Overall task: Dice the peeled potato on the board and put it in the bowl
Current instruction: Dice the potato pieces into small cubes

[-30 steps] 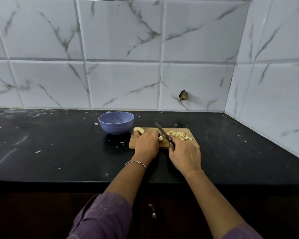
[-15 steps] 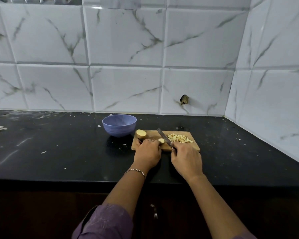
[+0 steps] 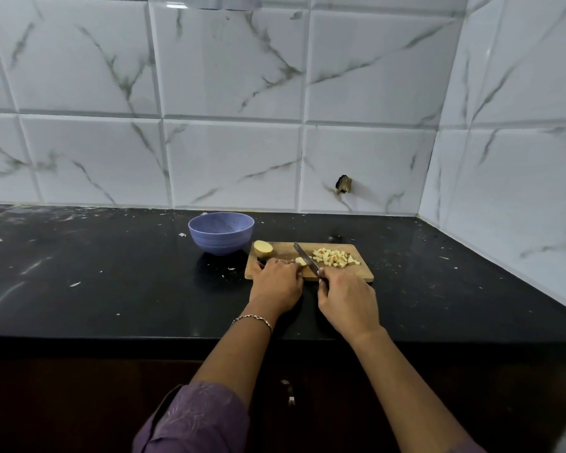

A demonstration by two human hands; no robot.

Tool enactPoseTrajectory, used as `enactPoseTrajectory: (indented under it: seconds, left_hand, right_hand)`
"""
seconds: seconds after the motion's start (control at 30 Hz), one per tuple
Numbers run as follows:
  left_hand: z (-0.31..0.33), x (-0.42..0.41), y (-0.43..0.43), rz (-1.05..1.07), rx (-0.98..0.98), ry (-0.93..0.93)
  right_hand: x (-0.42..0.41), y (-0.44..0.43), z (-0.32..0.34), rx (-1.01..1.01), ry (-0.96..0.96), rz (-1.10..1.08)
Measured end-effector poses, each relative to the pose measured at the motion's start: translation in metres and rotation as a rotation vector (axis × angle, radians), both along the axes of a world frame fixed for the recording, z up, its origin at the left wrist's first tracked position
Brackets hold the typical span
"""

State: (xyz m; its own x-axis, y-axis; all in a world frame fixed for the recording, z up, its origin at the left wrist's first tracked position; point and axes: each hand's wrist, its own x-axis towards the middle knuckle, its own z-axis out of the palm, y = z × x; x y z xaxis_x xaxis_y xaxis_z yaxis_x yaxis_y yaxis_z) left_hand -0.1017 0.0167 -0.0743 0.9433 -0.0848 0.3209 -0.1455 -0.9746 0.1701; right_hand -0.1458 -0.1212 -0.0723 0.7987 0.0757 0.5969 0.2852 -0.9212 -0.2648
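Left hand [image 3: 276, 282] fingers hold one potato piece [image 3: 300, 261]; right hand [image 3: 347, 299] fingers grip one knife [image 3: 304, 256].

The bowl [image 3: 221, 232] stands just beside the board's [image 3: 361, 273] far left corner, where a potato half [image 3: 263, 248] sits. The left hand [image 3: 276, 284] on a potato piece [image 3: 301, 261] and the right hand [image 3: 347, 300] gripping the knife [image 3: 303, 255] block the near edge; the diced pile [image 3: 335, 257] fills the right. Bare desk [image 3: 111, 273] flanks both sides.

A single wide view, worn on the head, looks forward and down across the counter [image 3: 111, 289] toward the tiled wall [image 3: 229, 158]. The cutting board [image 3: 356, 273] lies near, mid-frame, with the wall behind it.
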Motion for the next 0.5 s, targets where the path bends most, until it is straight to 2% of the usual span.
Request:
enactPoseTrajectory:
  seconds: [0.5]
  left_hand:
    - [-0.004,0.003,0.000,-0.005,0.043,-0.012]
  right_hand:
    - [0.003,0.006,0.009,-0.254,0.028,0.039]
